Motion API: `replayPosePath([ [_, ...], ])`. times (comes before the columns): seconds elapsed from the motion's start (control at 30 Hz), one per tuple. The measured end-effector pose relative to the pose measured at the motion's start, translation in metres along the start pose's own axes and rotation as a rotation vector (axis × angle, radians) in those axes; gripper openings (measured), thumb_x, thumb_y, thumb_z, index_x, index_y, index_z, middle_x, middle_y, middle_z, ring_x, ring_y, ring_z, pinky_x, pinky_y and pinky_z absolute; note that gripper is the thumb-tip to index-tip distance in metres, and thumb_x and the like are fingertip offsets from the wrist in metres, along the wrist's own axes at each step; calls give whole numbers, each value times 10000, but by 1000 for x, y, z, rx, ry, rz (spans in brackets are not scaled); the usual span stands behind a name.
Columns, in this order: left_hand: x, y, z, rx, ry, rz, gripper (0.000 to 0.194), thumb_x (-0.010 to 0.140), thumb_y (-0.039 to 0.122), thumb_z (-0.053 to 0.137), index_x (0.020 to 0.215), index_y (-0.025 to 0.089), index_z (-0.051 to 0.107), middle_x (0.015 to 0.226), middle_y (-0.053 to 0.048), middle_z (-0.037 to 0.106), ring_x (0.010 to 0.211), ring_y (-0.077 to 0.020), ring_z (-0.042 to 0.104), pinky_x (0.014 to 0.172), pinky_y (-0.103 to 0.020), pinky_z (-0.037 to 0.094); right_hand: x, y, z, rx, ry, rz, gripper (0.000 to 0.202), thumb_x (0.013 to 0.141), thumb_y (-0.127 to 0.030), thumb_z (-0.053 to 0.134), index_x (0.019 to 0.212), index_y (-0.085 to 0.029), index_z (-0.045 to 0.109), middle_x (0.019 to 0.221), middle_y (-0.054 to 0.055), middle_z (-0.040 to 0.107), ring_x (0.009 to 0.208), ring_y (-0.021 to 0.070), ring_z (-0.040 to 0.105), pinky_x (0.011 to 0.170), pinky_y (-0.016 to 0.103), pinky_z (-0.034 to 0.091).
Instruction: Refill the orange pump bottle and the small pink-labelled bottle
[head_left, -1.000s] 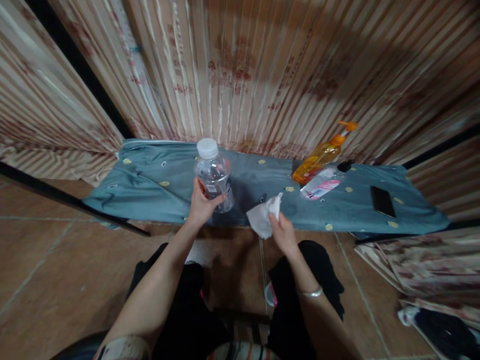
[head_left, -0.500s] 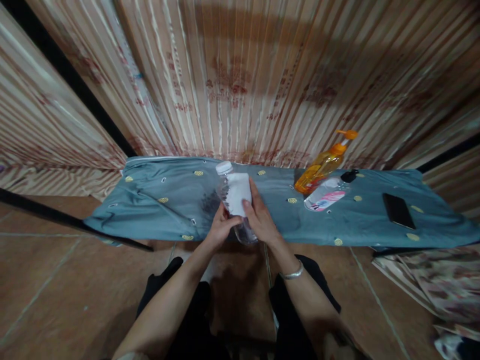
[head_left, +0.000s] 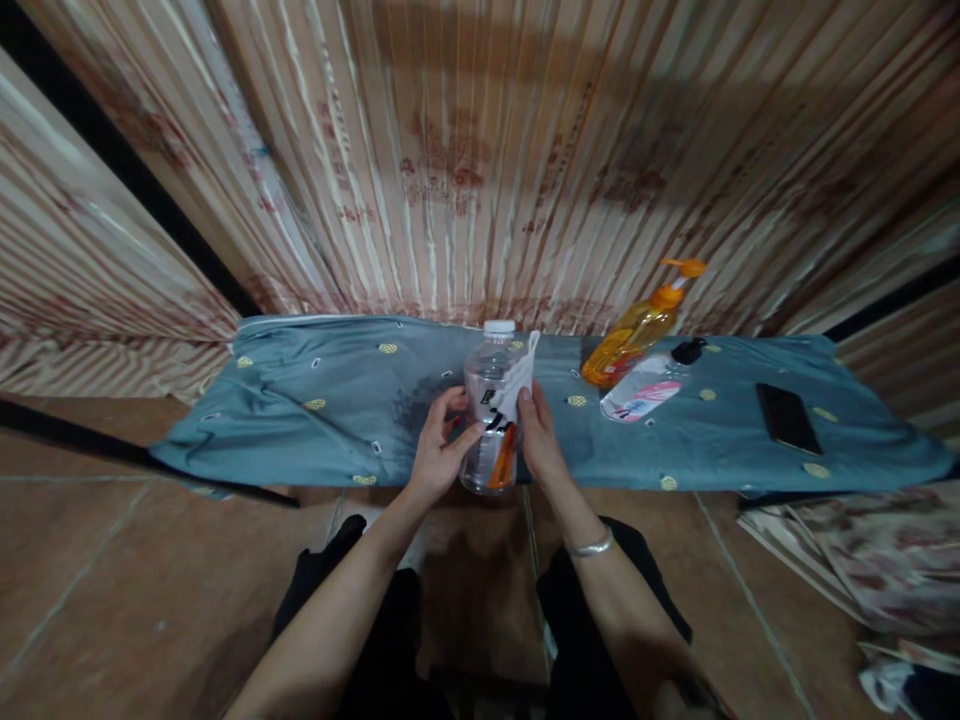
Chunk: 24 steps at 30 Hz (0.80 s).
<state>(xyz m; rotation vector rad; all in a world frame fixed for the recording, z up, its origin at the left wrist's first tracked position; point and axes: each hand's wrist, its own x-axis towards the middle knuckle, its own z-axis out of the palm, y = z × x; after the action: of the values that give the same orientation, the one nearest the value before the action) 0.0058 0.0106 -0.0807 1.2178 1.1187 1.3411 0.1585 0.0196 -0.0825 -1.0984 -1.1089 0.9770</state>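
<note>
A clear plastic bottle (head_left: 491,400) with a white cap stands nearly upright between my hands, black and orange print showing on its front. My left hand (head_left: 442,445) grips its left side, thumb across the front. On the right side, my right hand (head_left: 538,430) presses a white cloth (head_left: 529,362) against the bottle. To the right, an orange pump bottle (head_left: 630,340) and a clear bottle with a black top and pink label (head_left: 643,388) lie tilted side by side.
A blue-green cloth with yellow prints (head_left: 300,370) covers the narrow table. A black phone (head_left: 789,418) lies at its right. Behind hangs a striped curtain (head_left: 450,150); black poles slant at both sides. My knees are below the front edge.
The bottle has turned and come more upright, so its printed front now shows. The white cloth has moved from the bottle's front to its right side, with my right hand.
</note>
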Motion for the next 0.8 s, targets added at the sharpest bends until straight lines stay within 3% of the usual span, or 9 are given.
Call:
replayPosePath([
  [0.07, 0, -1, 4, 22, -42, 23, 787, 626, 421, 911, 1306, 253, 552, 1329, -99, 641, 1289, -308, 594, 1058, -438, 489, -7, -9, 0, -92, 20, -41, 818, 915, -789, 532, 1520, -239, 514, 1558, 102, 587, 1488, 273, 496, 1276, 455, 350],
  [0.17, 1, -1, 12, -10, -52, 18, 936, 502, 402, 974, 1297, 231, 511, 1310, -107, 651, 1248, -313, 622, 1067, -440, 492, -16, -23, 0, -153, -55, -88, 831, 947, -758, 511, 1582, -229, 427, 1584, 113, 554, 1510, 274, 464, 1263, 438, 368],
  [0.3, -1, 5, 24, -84, -87, -22, 899, 460, 393, 995, 1202, 217, 520, 1164, -76, 708, 1092, -281, 690, 1024, -425, 520, -15, -36, -7, -158, -112, -97, 853, 917, -764, 561, 1567, -224, 448, 1536, 113, 599, 1474, 287, 503, 1240, 432, 404],
  [0.47, -17, 20, 29, -195, -348, -168, 862, 478, 340, 990, 1214, 205, 563, 1107, -62, 745, 1047, -289, 717, 983, -432, 538, -1, -48, -32, 17, -106, 35, 682, 802, -783, 690, 1260, -279, 705, 1227, 46, 778, 1147, 275, 719, 1024, 392, 582],
  [0.6, -30, 27, 31, -283, -504, -274, 758, 487, 284, 984, 1142, 199, 611, 1055, -43, 750, 1002, -283, 717, 963, -428, 536, 5, -56, -48, 165, -101, 164, 612, 665, -755, 818, 1012, -254, 765, 923, 29, 813, 883, 252, 765, 784, 331, 625],
  [0.7, -34, 23, 33, -321, -517, -297, 738, 493, 288, 973, 1128, 193, 610, 1012, -35, 738, 967, -266, 706, 955, -419, 530, 5, -57, -49, 190, -96, 214, 590, 641, -755, 831, 902, -231, 760, 810, 28, 797, 770, 232, 751, 690, 306, 601],
  [0.8, -32, 18, 33, -284, -431, -242, 825, 475, 302, 970, 1189, 194, 571, 1041, -45, 738, 967, -268, 707, 962, -423, 529, 6, -55, -43, 147, -47, 224, 581, 637, -760, 835, 833, -220, 747, 737, 4, 772, 695, 213, 722, 661, 302, 581],
])
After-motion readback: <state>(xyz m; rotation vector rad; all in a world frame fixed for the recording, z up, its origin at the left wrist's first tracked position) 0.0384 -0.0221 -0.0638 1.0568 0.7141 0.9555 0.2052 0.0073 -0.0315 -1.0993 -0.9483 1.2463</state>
